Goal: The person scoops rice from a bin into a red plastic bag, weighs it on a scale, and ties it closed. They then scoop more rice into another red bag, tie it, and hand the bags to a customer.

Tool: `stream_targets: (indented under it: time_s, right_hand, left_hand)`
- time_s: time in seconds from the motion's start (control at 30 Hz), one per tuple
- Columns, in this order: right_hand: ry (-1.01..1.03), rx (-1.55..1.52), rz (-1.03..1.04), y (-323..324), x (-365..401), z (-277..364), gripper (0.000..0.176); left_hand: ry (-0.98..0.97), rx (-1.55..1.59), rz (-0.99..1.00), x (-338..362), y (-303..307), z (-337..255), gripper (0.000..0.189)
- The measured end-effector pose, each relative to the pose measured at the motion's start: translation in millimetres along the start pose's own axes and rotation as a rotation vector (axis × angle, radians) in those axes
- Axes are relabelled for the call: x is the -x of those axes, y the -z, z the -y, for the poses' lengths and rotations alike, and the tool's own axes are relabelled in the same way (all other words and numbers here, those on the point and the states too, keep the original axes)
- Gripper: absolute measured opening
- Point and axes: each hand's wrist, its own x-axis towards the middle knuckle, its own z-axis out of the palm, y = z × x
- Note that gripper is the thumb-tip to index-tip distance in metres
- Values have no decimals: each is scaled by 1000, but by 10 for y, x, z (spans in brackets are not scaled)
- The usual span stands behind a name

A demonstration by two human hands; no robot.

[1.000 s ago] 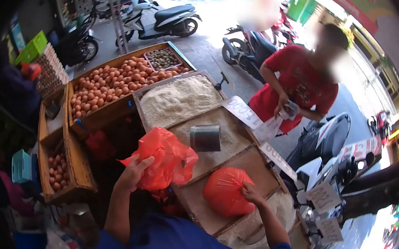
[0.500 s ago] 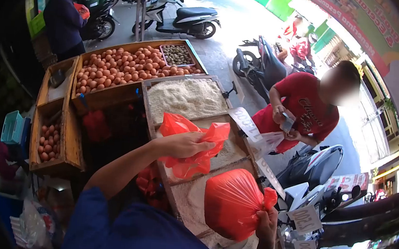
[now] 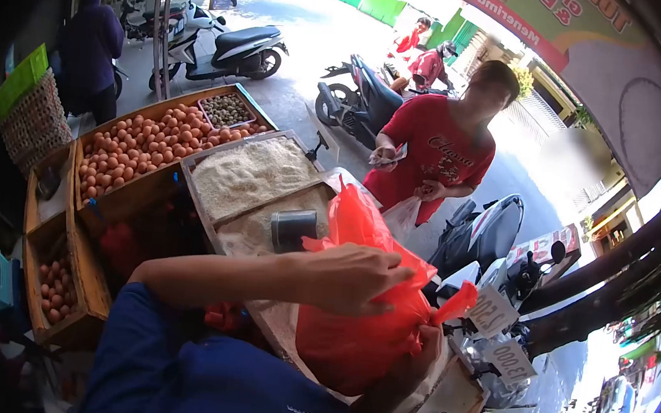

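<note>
My left hand (image 3: 349,277) is closed on a loose, thin red plastic bag (image 3: 361,219), which billows up behind the fingers. Just below it hangs a full, rounded red plastic bag (image 3: 329,356) with its neck twisted into a knot. My right hand (image 3: 421,358) grips this full bag right under the knot. The loose bag overlaps the top of the full one in this view. Both bags are over the wooden grain bins (image 3: 223,217), and what fills the tied bag is hidden by the red plastic.
Across the bins stands a person in a red shirt (image 3: 445,150), holding folded paper and a clear bag (image 3: 402,217). Brown eggs (image 3: 139,143) fill a wooden crate at left. A dark cup (image 3: 293,229) lies in a bin. Price signs (image 3: 492,311) edge the stall; motorbikes (image 3: 230,48) stand beyond.
My left hand has moved right and down with the loose bag, now in front of the tied bag. My view has turned right, and the dark cup has come into sight.
</note>
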Motion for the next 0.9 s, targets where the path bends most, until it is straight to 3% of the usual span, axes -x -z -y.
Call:
stream_targets:
  time_s: [0.03, 0.07, 0.13, 0.23, 0.37, 0.43, 0.5, 0.57, 0.63, 0.67, 0.73, 0.87, 0.9]
  right_hand:
    - [-199, -27, 91, -14, 6, 1, 31]
    - [-195, -33, 81, -65, -5, 3, 31]
    - [-788, -1012, -103, -214, -111, 40, 37]
    - [-817, -1268, -9, -266, -230, 244, 42]
    - [-857, -1206, -33, -353, -263, 255, 36]
    - [-784, -962, 101, -327, -354, 165, 33]
    - [-722, -789, 31, -267, -267, 103, 30]
    - [-652, -630, -58, -218, -269, 127, 28]
    - [-833, -875, -88, -138, -335, 239, 17]
    - [-830, -866, -94, -89, -310, 227, 17]
    - [-411, -456, 97, -6, -260, 183, 15]
    - [-423, -418, 57, 63, -236, 384, 11]
    - [-270, -335, 87, 65, -222, 432, 12]
  left_hand:
    - [-6, -9, 8, 45, -83, -26, 40]
    - [-72, -25, 29, 80, -156, -31, 44]
    - [-141, -52, 37, 148, -224, -52, 52]
    - [-115, -75, -87, 259, -331, -60, 49]
    - [-235, 47, -237, 323, -447, 3, 45]
    - [-279, 104, -294, 346, -421, 100, 43]
    - [-341, 146, -573, 460, -370, 379, 39]
    - [150, 328, -1077, 678, -642, 1007, 34]
    - [695, 1029, -888, 629, -1205, 1885, 28]
    - [798, 1337, -713, 574, -1353, 2035, 28]
    - [729, 1603, -634, 372, -1521, 2028, 28]
    - [608, 1672, -706, -155, -1584, 1819, 27]
    - [593, 1644, -732, -196, -1571, 1783, 27]
